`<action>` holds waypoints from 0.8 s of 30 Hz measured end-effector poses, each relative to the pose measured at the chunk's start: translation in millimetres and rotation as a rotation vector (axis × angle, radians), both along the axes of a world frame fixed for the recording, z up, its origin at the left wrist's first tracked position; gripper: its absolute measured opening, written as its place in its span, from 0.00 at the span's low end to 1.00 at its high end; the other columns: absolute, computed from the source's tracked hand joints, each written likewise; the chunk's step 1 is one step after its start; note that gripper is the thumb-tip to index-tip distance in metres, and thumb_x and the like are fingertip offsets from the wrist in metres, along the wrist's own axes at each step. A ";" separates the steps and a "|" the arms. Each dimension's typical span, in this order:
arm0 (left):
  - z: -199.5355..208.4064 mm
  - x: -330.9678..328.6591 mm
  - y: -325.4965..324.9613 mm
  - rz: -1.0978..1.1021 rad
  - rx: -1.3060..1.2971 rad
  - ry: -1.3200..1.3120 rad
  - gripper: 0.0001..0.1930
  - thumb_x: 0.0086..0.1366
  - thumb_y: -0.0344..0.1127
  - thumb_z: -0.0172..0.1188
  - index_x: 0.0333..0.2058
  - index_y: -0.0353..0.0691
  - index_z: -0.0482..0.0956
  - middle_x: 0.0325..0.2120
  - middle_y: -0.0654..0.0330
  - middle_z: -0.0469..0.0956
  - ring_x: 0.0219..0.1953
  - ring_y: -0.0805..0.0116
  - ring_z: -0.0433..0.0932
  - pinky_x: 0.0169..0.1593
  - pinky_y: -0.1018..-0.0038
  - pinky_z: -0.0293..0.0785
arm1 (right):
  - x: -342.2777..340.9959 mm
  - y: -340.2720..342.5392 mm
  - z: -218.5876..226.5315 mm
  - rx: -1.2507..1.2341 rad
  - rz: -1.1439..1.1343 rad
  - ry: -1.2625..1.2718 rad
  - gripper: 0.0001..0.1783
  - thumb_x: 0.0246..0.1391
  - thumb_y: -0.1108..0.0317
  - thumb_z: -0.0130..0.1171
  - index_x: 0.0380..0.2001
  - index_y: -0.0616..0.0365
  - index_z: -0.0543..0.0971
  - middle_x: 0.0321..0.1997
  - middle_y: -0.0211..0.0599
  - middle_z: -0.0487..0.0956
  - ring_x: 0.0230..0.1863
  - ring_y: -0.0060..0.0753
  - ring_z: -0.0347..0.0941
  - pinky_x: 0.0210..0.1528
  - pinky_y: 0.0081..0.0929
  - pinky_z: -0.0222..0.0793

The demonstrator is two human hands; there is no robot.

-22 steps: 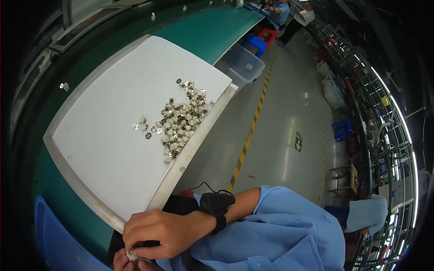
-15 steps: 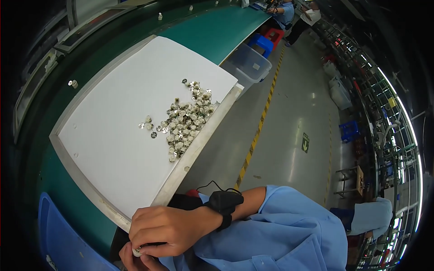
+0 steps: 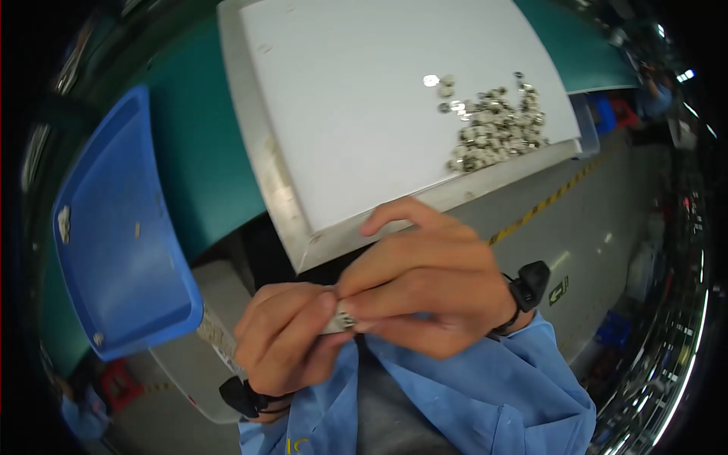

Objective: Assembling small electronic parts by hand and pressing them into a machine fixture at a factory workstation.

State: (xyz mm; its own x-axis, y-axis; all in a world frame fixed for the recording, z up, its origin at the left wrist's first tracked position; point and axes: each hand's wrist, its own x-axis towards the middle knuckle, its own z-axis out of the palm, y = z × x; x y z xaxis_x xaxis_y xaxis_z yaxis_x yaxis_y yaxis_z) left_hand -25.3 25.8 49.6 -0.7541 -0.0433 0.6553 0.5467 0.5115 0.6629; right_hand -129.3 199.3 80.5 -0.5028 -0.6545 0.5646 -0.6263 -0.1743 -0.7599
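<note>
My left hand and my right hand meet close to my body, just off the near corner of the white-lined tray. Between their fingertips is a small white part with metal bits, gripped from both sides; the fingers cover much of it, so its exact kind is hidden. The right index finger is bent out towards the tray's pale frame. On the tray's right side lies a heap of small white-and-metal parts, with a few loose ones and shiny discs beside it.
A blue plastic tray at the left holds a few small pieces. Below it stands a translucent bin with small parts inside. The green bench top runs under both trays. To the right is a grey floor with a yellow-black line.
The view has swung round, bringing the blue tray and bin further in. Both hands now show fully, raised together in front of my body, with the small white part still between the fingers.
</note>
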 end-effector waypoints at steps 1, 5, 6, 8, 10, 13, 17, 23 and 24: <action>1.2 4.4 -1.8 0.049 -0.014 -0.036 0.17 0.52 0.28 0.71 0.41 0.30 0.79 0.32 0.51 0.80 0.29 0.58 0.81 0.30 0.70 0.78 | 1.9 -3.2 -3.1 -0.014 0.049 -0.036 0.10 0.44 0.75 0.70 0.32 0.60 0.81 0.34 0.40 0.83 0.32 0.32 0.81 0.46 0.40 0.70; -0.6 6.8 -2.5 0.043 0.020 0.047 0.19 0.50 0.31 0.74 0.40 0.31 0.80 0.33 0.52 0.80 0.28 0.61 0.81 0.28 0.74 0.78 | -0.4 -10.3 -9.5 -0.044 0.109 -0.092 0.10 0.43 0.75 0.71 0.32 0.61 0.82 0.34 0.44 0.84 0.31 0.33 0.82 0.46 0.40 0.68; -0.6 7.1 -2.3 0.047 0.032 0.048 0.19 0.49 0.31 0.74 0.40 0.31 0.80 0.32 0.52 0.80 0.28 0.61 0.81 0.28 0.75 0.78 | -0.4 -11.7 -10.6 -0.062 0.123 -0.128 0.10 0.43 0.75 0.71 0.31 0.61 0.82 0.34 0.45 0.84 0.31 0.33 0.82 0.47 0.40 0.67; -0.6 7.9 -2.8 0.045 0.058 0.054 0.20 0.49 0.32 0.74 0.40 0.32 0.80 0.32 0.52 0.80 0.27 0.62 0.81 0.28 0.75 0.79 | 0.7 -13.9 -11.7 -0.098 0.143 -0.197 0.09 0.43 0.75 0.70 0.30 0.61 0.82 0.34 0.46 0.84 0.31 0.34 0.82 0.47 0.40 0.66; -1.4 8.9 -3.9 0.056 0.061 0.060 0.20 0.49 0.32 0.74 0.40 0.32 0.80 0.31 0.52 0.80 0.27 0.63 0.81 0.28 0.76 0.78 | 1.7 -16.8 -12.3 -0.099 0.148 -0.190 0.08 0.44 0.75 0.70 0.30 0.62 0.82 0.34 0.47 0.83 0.31 0.34 0.82 0.47 0.40 0.66; -1.6 9.0 -4.9 0.073 0.061 0.075 0.19 0.49 0.32 0.74 0.40 0.32 0.80 0.30 0.52 0.80 0.27 0.63 0.81 0.28 0.77 0.78 | 1.9 -18.9 -13.2 -0.109 0.154 -0.172 0.07 0.45 0.75 0.69 0.29 0.62 0.82 0.33 0.48 0.83 0.31 0.35 0.82 0.48 0.41 0.65; -0.7 8.2 -7.5 0.032 0.039 0.063 0.19 0.49 0.32 0.74 0.40 0.32 0.80 0.29 0.53 0.81 0.26 0.64 0.81 0.27 0.78 0.78 | 2.3 -17.6 -15.5 -0.115 0.168 -0.195 0.06 0.46 0.75 0.69 0.29 0.62 0.82 0.34 0.49 0.83 0.30 0.34 0.82 0.48 0.40 0.65; -1.8 13.7 -6.5 0.027 -0.062 0.025 0.20 0.57 0.38 0.70 0.44 0.33 0.75 0.30 0.51 0.78 0.27 0.62 0.79 0.26 0.73 0.73 | -3.0 -15.4 -13.7 -0.082 0.195 -0.180 0.06 0.46 0.75 0.68 0.30 0.62 0.82 0.33 0.47 0.83 0.31 0.33 0.82 0.50 0.40 0.64; -2.4 13.7 -6.2 0.035 -0.075 0.031 0.20 0.57 0.38 0.70 0.44 0.33 0.75 0.30 0.51 0.78 0.27 0.62 0.79 0.26 0.73 0.74 | -4.3 -14.9 -13.8 -0.072 0.215 -0.182 0.06 0.46 0.75 0.69 0.30 0.62 0.82 0.33 0.46 0.83 0.31 0.33 0.82 0.50 0.40 0.64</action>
State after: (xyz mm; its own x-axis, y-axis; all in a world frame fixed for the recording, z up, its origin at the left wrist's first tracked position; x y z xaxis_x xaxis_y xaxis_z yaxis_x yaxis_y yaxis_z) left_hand -11.6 19.6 47.2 -0.7324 -0.0193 0.6806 0.5473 0.5779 0.6054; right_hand -133.5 184.4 66.7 -0.4542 -0.7186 0.5267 -0.4231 -0.3463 -0.8373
